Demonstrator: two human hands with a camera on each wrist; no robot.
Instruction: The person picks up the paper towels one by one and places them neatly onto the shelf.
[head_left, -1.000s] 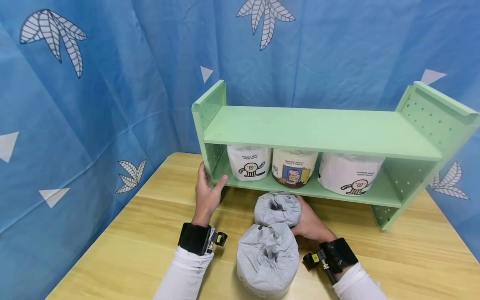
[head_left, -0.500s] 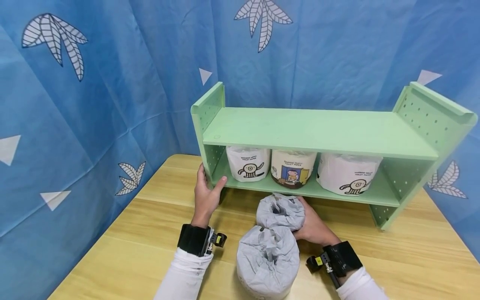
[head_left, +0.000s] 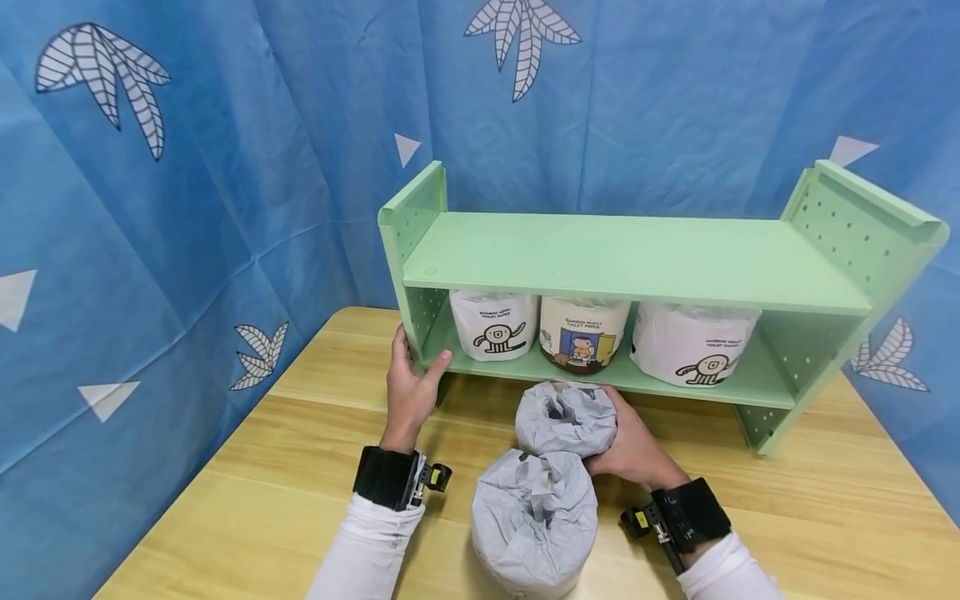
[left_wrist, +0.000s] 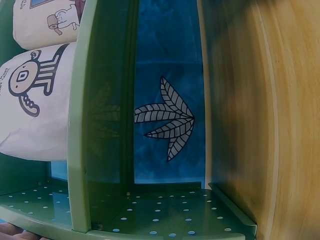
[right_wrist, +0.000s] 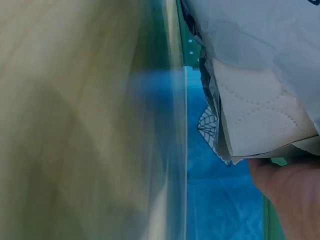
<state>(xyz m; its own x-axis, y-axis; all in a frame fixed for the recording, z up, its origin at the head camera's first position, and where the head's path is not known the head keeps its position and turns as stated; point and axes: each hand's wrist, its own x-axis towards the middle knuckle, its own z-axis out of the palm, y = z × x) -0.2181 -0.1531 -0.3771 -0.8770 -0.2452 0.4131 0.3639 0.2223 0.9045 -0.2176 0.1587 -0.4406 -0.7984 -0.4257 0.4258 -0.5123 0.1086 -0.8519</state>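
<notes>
The right hand (head_left: 633, 446) curled its fingers round the farther grey paper-wrapped toilet roll (head_left: 566, 417), which sat on the light wooden table (head_left: 825, 508) just in front of the green two-tier perforated shelf (head_left: 630, 258), touching the nearer grey wrapped roll (head_left: 534, 517) behind it. The left hand (head_left: 408, 387) gripped the shelf's left side panel, thumb hooked over the lower board's edge. Three white cartoon-printed toilet rolls (head_left: 581, 333) filled most of the lower tier, the blue leaf-patterned curtain (head_left: 187, 167) hanging close behind.
</notes>
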